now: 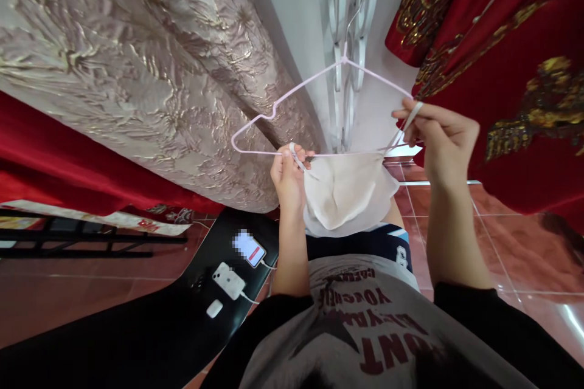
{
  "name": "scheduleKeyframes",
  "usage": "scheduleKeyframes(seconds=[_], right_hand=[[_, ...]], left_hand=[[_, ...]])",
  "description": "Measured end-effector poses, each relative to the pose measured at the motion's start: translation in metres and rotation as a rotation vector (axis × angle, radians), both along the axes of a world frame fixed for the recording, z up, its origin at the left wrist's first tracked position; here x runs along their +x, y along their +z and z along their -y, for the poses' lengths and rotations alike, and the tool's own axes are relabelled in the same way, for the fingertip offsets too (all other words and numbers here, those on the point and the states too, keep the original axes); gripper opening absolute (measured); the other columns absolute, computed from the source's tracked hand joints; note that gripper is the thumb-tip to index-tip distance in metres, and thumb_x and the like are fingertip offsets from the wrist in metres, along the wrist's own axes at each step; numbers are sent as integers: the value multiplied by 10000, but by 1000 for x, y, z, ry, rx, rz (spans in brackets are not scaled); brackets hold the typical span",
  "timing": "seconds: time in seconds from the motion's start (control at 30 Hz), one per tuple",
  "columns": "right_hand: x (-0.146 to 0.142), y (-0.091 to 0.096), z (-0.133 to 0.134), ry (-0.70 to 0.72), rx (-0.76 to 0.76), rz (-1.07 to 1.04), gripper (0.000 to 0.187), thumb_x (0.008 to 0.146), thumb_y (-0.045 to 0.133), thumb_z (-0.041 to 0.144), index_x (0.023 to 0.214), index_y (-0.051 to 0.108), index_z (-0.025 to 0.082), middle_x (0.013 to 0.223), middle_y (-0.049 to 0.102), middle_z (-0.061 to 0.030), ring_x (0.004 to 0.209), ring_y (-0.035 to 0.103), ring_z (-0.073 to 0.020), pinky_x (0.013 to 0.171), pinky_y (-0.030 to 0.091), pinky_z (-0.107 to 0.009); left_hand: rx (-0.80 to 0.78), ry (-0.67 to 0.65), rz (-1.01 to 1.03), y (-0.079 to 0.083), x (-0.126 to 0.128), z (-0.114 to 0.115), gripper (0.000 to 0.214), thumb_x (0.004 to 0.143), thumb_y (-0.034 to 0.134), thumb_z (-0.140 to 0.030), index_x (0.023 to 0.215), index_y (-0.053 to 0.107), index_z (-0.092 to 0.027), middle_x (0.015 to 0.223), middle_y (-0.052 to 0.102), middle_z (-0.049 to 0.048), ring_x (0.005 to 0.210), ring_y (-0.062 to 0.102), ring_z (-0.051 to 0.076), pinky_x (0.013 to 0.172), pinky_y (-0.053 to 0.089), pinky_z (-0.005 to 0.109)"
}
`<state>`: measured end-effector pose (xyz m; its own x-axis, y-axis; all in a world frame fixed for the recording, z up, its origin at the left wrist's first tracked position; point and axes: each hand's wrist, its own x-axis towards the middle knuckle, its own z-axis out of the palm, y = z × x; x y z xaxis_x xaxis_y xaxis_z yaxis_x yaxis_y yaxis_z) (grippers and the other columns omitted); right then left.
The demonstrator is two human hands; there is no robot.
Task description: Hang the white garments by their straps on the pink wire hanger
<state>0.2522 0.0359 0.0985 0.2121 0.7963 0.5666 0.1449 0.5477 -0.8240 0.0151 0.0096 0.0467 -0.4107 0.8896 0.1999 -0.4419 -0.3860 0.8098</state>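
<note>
A pale pink hanger (305, 86) is held up in front of me, its hook rising toward the white rack. From below its bottom bar hangs a white garment (349, 191) with thin straps, perhaps a camisole. My left hand (291, 167) is closed at the bottom bar, pinching one looped strap (297, 158). At the hanger's right end, my right hand (438, 134) grips the other strap (407, 120), which is stretched taut up from the garment. Its fingers hide that end of the hanger, so I cannot tell whether they also grip it.
A white metal rack (338, 24) stands ahead. Textured beige fabric (159, 73) hangs left, and red gold-trimmed garments (511, 73) hang right. On a black bench (182, 316) lie a lit phone (250, 250), a white phone (228, 281) with cables, and a small white case (214, 308).
</note>
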Motion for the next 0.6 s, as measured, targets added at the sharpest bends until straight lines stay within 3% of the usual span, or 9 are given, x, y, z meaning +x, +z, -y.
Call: scheduleKeyframes(seconds=[0.2, 0.3, 0.37, 0.43, 0.6], right_hand=[[24, -28, -23, -291, 308, -162, 276, 928, 737, 329, 1194, 810, 348, 1072, 821, -45, 660, 670, -195, 610, 558, -422], [26, -38, -10, -471, 450, -239, 260, 921, 708, 254, 1098, 844, 387, 973, 815, 4, 791, 754, -241, 701, 588, -448], [16, -39, 9, -547, 466, -224, 276, 902, 703, 203, 1029, 859, 392, 871, 803, 23, 787, 765, -238, 722, 592, -445], [0, -37, 28, -473, 399, -66, 288, 902, 709, 197, 1063, 853, 389, 854, 808, 22, 757, 759, -230, 724, 596, -448], [-28, -35, 37, 33, 173, 491, 227, 994, 619, 272, 1053, 834, 314, 967, 833, -25, 958, 778, -252, 910, 592, -490]], left_hand=[[-37, -25, -32, 4, -15, -2, 330, 940, 760, -524, 889, 697, -204, 710, 577, -1, 780, 735, 151, 499, 438, 202], [-16, -35, -29, 4, -18, -1, 336, 912, 788, -535, 886, 716, -207, 710, 591, 6, 773, 735, 152, 459, 402, 199], [-25, -52, -18, 3, -17, -1, 326, 907, 794, -529, 891, 727, -210, 719, 603, 12, 776, 739, 154, 441, 378, 199], [-57, -69, -9, 0, -10, -1, 314, 916, 783, -522, 895, 730, -213, 739, 624, 20, 796, 749, 160, 446, 378, 200], [-110, -108, 3, -10, 9, 5, 335, 903, 778, -538, 968, 751, -211, 858, 732, 66, 938, 784, 207, 517, 442, 209]])
